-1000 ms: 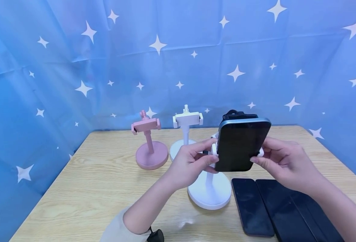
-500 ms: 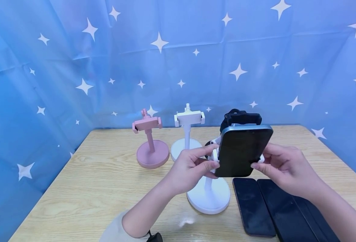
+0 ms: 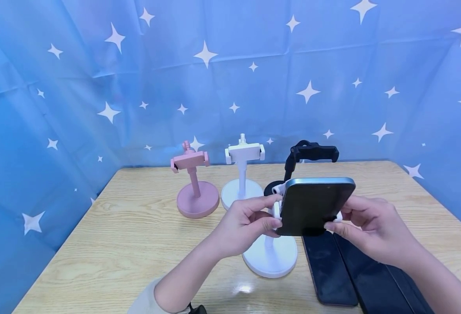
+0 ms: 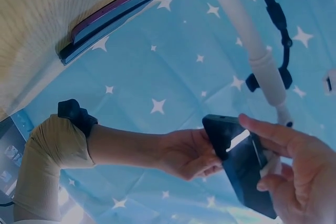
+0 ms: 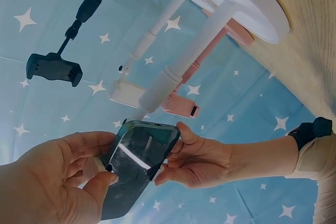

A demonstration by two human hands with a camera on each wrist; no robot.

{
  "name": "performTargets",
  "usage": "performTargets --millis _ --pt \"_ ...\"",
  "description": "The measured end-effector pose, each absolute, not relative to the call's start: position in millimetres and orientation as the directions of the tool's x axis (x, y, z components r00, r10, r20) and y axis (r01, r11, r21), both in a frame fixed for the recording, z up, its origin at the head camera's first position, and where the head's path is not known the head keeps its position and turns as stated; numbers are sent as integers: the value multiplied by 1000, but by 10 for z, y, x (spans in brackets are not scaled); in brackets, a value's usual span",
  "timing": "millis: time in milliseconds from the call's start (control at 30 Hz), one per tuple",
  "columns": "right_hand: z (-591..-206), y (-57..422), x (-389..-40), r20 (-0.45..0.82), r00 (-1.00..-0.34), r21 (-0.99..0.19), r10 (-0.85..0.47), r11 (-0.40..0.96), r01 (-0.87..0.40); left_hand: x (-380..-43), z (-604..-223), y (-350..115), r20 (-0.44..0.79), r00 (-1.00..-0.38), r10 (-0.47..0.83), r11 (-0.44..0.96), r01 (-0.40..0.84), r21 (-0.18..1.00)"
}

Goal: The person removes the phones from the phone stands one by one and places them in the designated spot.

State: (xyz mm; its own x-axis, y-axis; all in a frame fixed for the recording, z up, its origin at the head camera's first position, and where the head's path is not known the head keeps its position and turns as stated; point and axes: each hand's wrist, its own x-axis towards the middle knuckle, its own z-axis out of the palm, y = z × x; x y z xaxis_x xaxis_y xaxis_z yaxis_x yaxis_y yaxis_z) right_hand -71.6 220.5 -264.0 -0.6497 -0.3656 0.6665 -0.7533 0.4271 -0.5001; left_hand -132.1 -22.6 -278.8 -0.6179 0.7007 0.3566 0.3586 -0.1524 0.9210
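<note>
A dark-screened phone (image 3: 314,209) with a light blue edge sits in the clamp of the front white phone stand (image 3: 270,259), screen facing up toward the head camera. My left hand (image 3: 246,224) pinches the clamp's left arm (image 3: 276,210) between thumb and fingers. On the other side, my right hand (image 3: 371,222) pinches the clamp's right arm (image 3: 338,216), its thumb tip at the phone's edge. The right wrist view shows both hands at the sides of the phone (image 5: 139,156). The back of the clamp is mostly hidden behind the phone.
Behind stand a pink phone stand (image 3: 197,203), another white phone stand (image 3: 244,157) and a black phone stand (image 3: 314,152). Several dark phones or tablets (image 3: 328,270) lie side by side at the right of the wooden table (image 3: 116,248). A blue starred curtain (image 3: 215,87) hangs behind.
The phone and its clamp have tilted back, the phone's top edge dropping lower and uncovering the black stand behind. Both hands moved slightly down with it, keeping their grip.
</note>
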Motion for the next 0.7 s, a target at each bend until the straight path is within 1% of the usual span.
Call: performTargets --millis 33,133,233,333,467,600,700 --pt "-2642 2204 -710 664 -655 -493 -362 447 -747 -1321 -2790 -226 359 -614 703 -157 358 920" --pt "-2702 2207 -733 700 -630 -496 -337 406 -768 -1332 -2794 -232 376 -597 708 -162 381 910" --pt "-2753 2208 -750 725 -614 -501 -312 372 -781 -1347 -2787 -243 423 -566 708 -173 442 880" --pt "-2759 2206 -743 717 -626 -510 -308 382 -771 -1369 -2776 -256 486 -526 698 -177 531 829" --pt "-2713 2202 -717 686 -642 -476 -343 456 -752 -1399 -2760 -264 558 -487 671 -173 630 757" --pt "-2635 2178 -683 646 -661 -434 -381 530 -729 -1430 -2745 -269 608 -485 629 -148 693 706" --pt "-2575 2132 -656 663 -658 -443 -358 521 -730 -1455 -2722 -271 630 -481 609 -121 729 674"
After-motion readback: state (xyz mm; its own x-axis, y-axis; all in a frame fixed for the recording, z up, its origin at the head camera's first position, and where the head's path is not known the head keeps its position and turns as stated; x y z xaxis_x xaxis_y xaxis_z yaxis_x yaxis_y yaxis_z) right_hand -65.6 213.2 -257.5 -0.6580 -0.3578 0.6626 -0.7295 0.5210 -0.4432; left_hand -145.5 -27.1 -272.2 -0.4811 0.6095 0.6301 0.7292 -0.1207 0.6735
